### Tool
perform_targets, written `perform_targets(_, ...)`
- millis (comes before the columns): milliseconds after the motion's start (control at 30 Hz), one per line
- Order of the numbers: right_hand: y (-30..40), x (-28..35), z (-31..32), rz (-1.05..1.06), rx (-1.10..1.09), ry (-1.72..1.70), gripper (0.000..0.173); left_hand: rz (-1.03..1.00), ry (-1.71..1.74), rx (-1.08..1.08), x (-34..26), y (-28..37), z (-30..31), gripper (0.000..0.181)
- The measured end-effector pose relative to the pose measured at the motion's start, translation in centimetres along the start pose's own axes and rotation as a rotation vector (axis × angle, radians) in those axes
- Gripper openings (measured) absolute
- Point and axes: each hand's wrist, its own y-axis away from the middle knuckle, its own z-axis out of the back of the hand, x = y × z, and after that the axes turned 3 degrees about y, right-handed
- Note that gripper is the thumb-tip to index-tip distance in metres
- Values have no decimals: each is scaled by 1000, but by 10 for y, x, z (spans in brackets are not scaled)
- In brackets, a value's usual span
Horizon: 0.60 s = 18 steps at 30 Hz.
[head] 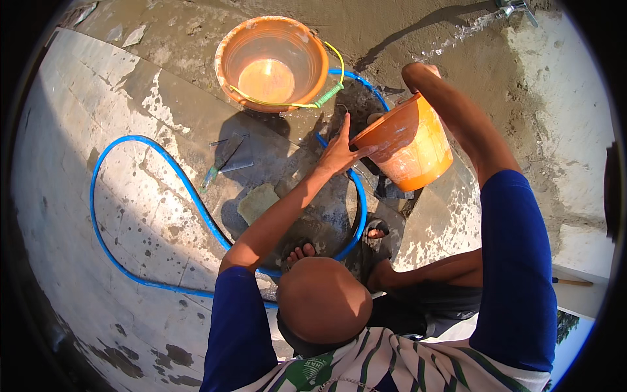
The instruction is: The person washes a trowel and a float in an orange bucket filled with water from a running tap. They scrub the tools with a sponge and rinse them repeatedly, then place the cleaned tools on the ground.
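Note:
Before me an orange plastic bucket [416,147] is tilted, its mouth turned away and to the left. My right hand [422,74] is at the bucket's upper rim, its fingers partly hidden by the wrist. At the lower rim is my left hand [340,152], with the thumb against the bucket's side and the index finger stretched out. A second orange bucket [272,61] stands upright to the upper left, with a yellow-green handle [329,95] hanging over its rim. Water [460,36] runs in a stream from a metal tap [514,6] at the top right.
A blue hose [169,157] loops over the wet tiles and passes under my left arm. A trowel [237,164] and a rough stone-like slab [258,202] lie on the floor below the upright bucket. Wet grey mortar or mud [392,24] covers the far ground. A pale wall stands at right.

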Motion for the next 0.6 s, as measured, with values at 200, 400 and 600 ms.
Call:
perform_targets(200, 25, -70, -62, 291, -196, -342, 33, -283, -182, -72, 25, -36, -56, 69)
perform_targets(400, 36, -39, -88, 201, -494, -1018, 55, -317, -28, -120, 77, -51, -74, 59)
perform_targets(600, 79, -58, -81, 203, -629, -983, 48, -114, 357, -71, 77, -50, -127, 39)
